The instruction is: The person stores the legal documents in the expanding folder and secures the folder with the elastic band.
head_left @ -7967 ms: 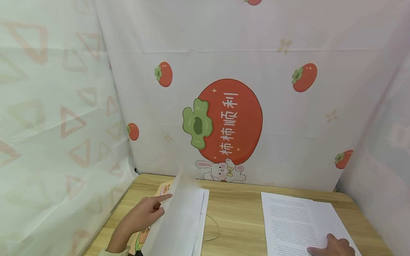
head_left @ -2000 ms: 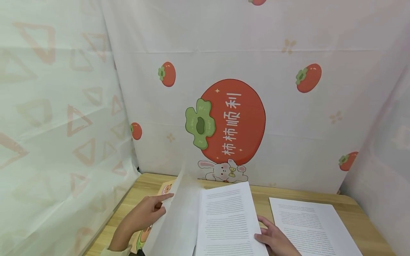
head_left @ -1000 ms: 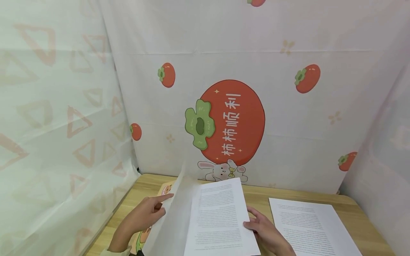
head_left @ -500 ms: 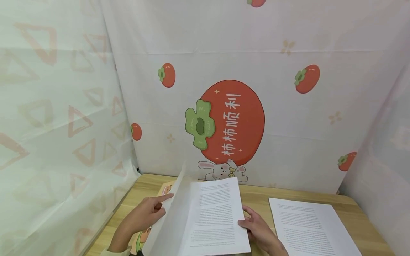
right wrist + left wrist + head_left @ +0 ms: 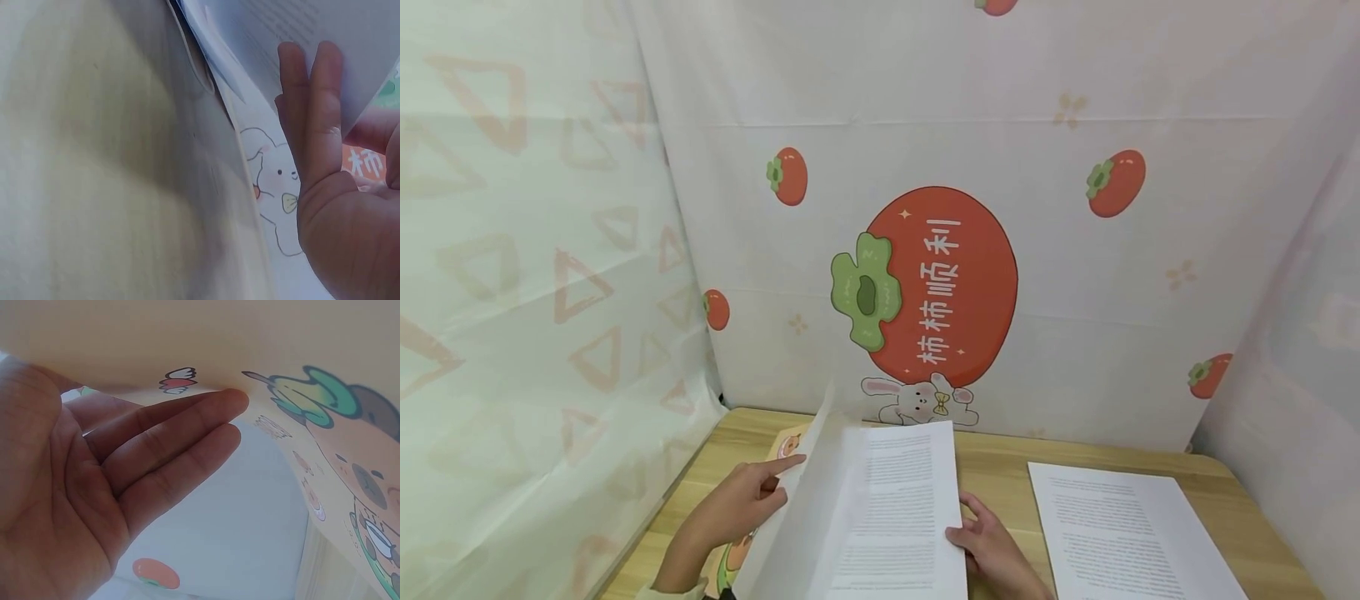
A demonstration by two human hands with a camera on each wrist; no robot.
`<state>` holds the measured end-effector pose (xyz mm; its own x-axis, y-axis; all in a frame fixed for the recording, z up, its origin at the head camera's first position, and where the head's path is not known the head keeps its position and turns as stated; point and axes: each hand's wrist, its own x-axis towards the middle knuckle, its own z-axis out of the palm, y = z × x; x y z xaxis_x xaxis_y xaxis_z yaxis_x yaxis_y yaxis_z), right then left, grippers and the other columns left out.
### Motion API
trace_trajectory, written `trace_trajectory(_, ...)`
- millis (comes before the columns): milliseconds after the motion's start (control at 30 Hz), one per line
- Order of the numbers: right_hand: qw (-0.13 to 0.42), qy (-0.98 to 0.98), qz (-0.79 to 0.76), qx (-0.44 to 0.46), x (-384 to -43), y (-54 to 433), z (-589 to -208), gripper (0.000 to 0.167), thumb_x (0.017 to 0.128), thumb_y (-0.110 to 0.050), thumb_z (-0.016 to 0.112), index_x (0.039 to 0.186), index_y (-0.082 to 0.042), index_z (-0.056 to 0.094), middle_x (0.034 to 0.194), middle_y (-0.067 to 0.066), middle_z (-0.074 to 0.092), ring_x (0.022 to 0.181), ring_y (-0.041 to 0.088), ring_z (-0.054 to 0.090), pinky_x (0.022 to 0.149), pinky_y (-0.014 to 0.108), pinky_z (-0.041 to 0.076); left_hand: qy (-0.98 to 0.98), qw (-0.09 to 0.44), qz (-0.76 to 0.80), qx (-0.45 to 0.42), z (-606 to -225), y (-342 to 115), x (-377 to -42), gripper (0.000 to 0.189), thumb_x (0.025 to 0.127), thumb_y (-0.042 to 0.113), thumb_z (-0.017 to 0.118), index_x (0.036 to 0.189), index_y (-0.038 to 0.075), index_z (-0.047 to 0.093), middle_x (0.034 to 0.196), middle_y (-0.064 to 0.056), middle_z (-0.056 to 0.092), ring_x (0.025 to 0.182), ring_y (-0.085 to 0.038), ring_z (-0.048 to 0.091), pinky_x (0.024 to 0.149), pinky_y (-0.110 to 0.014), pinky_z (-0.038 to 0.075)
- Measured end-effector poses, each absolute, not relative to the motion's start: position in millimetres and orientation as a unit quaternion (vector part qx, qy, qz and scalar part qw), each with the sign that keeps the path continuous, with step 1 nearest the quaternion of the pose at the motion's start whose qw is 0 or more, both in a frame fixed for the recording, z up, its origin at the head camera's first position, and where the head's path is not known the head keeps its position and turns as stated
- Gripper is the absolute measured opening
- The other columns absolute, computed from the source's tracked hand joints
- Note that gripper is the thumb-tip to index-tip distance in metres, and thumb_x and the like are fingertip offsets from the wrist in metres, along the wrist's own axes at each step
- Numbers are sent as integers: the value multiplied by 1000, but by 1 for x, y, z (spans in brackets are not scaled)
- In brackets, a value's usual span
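Observation:
My left hand (image 5: pixel 741 504) holds up the raised cover of a folder (image 5: pixel 808 517), its white inner side toward the head camera. In the left wrist view, its long fingers lie nearly straight against the cartoon-printed outer side (image 5: pixel 350 434) of that cover. My right hand (image 5: pixel 992 546) pinches the right edge of a printed sheet (image 5: pixel 898 508), thumb on top and fingers beneath. The sheet lies over the folder, its left part close beside the raised cover. In the right wrist view, the fingers (image 5: pixel 325 119) extend under the sheet's corner, above the tabletop.
More printed paper (image 5: pixel 1120 525) lies at the right of the wooden table (image 5: pixel 1000 467). A thin cord loop (image 5: pixel 190 56) shows beside the folder in the right wrist view. Patterned white cloth (image 5: pixel 737 233) hangs behind the table and along both sides.
My right hand has gone from the paper on the right to the folder, bringing a printed sheet. Over the last two seconds hand and sheet shifted left and straightened. The left hand stays put.

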<state>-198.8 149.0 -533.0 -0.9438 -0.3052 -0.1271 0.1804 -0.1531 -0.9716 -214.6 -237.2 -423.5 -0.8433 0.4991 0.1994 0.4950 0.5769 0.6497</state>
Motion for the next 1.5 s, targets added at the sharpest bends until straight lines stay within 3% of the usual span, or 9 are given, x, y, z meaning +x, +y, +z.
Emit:
trace_trajectory(367,141,631,-760,-59,-190,125,-539,68,99,2,58,156,8,22,115,22,69,93,34,72,71,47,60,886,7,370,279,-424,-236,-215,46,99,-1,54,145,3,59,54,14,26,45,5,17,46,-19,32)
trace_trajectory(700,143,651,-743,-64,-184,104,-538,65,101,-8,59,155,8,26,110,19,70,80,35,73,64,47,60,888,5,370,273,-424,-240,-214,46,99,-1,54,144,3,60,54,15,25,45,4,16,47,-20,31)
trace_trajectory(933,149,676,-720,-45,-183,105,-538,62,109,-25,50,156,10,27,97,14,71,68,30,71,59,42,59,888,3,368,275,-424,-238,-213,46,98,-2,54,143,3,60,55,14,24,47,3,15,48,-19,30)
trace_trajectory(1233,137,687,-712,-49,-186,113,-538,57,103,-9,52,152,12,33,84,9,63,65,20,64,55,32,56,888,2,370,274,-423,-239,-213,46,98,-2,54,143,3,61,56,14,24,47,3,15,48,-20,30)
trace_trajectory(1500,137,674,-723,-64,-186,109,-540,60,100,-8,57,152,11,33,90,9,66,65,20,65,56,30,56,893,17,366,263,-424,-239,-216,46,99,-1,54,144,4,60,55,15,24,46,0,16,47,-20,32)
